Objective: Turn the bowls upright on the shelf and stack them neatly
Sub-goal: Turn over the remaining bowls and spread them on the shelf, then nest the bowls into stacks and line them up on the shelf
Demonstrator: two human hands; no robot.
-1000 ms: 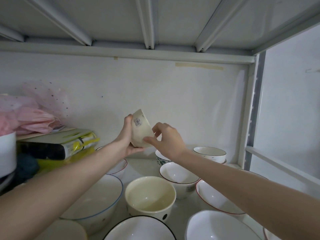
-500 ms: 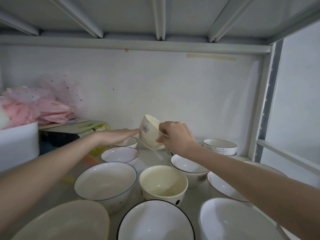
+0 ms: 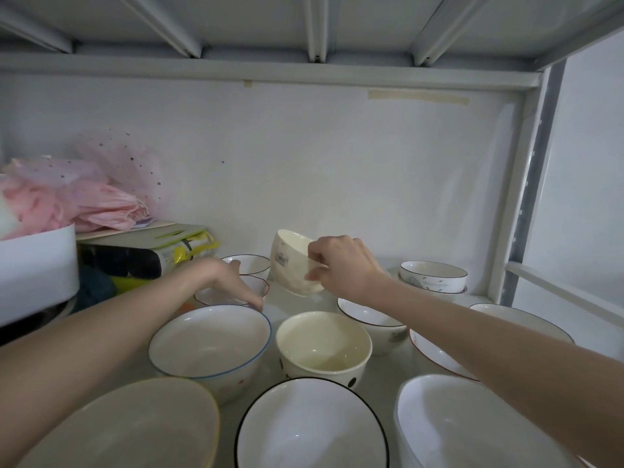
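Note:
My right hand point(image 3: 341, 266) grips a small cream bowl point(image 3: 289, 263) by its rim and holds it tilted above the shelf, base turned to the left with a label on its side. My left hand point(image 3: 227, 282) reaches down over a small red-rimmed bowl point(image 3: 260, 286), fingers curled at its rim; whether it grips is unclear. Below stand upright a blue-rimmed bowl point(image 3: 209, 346), a cream dotted bowl point(image 3: 322, 349) and a white bowl point(image 3: 374, 324) under my right wrist. A black-rimmed bowl point(image 3: 310, 430) sits at the front.
Two stacked black-rimmed bowls point(image 3: 434, 276) stand at the back right by the shelf post point(image 3: 526, 197). A wide red-rimmed bowl point(image 3: 439, 352) and a large white bowl point(image 3: 472, 430) fill the right. A box point(image 3: 145, 255), pink fabric point(image 3: 67, 204) and white tub point(image 3: 37, 265) crowd the left.
My left hand let go of the cream bowl and dropped to the small red-rimmed bowl. My right hand now holds the cream bowl alone, lower and more tilted.

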